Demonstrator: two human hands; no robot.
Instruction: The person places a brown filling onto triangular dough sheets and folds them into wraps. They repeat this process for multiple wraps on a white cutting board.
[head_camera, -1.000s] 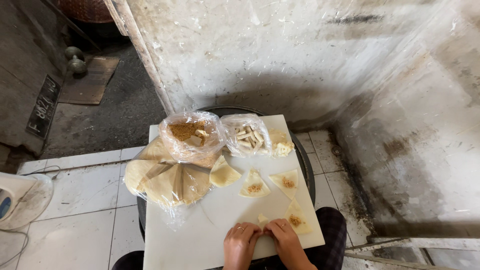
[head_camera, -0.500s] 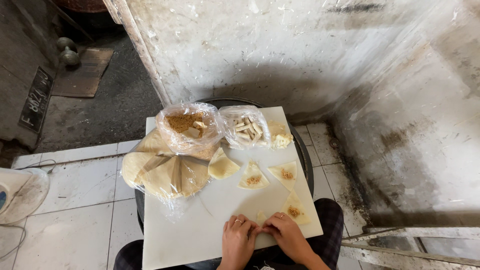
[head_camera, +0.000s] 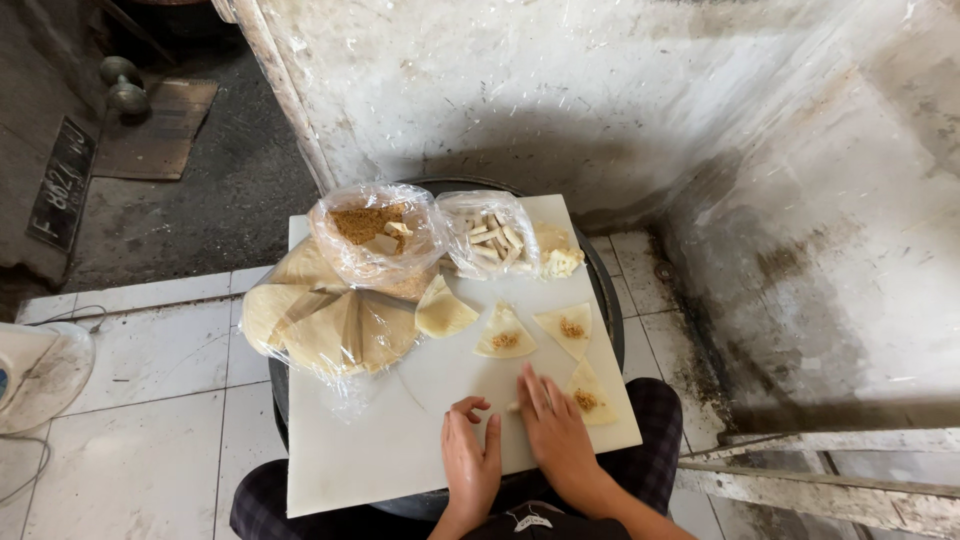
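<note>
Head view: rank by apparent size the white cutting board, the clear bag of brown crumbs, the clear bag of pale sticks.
1. White rectangular cutting board, clearly largest.
2. Clear plastic bag of brown crumbs.
3. Clear plastic bag of pale sticks, slightly smaller; both bags sit equally far away, so the comparison is fair.

One head-worn camera looks steeply down from above the white board, fairly near; wall at 12 o'clock, hands at 6

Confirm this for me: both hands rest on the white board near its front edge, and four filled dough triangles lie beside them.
Not quite. The head view shows three filled triangles, not four; a fourth triangle carries no filling. The left hand and right hand do rest on the white board near its front edge.
</note>
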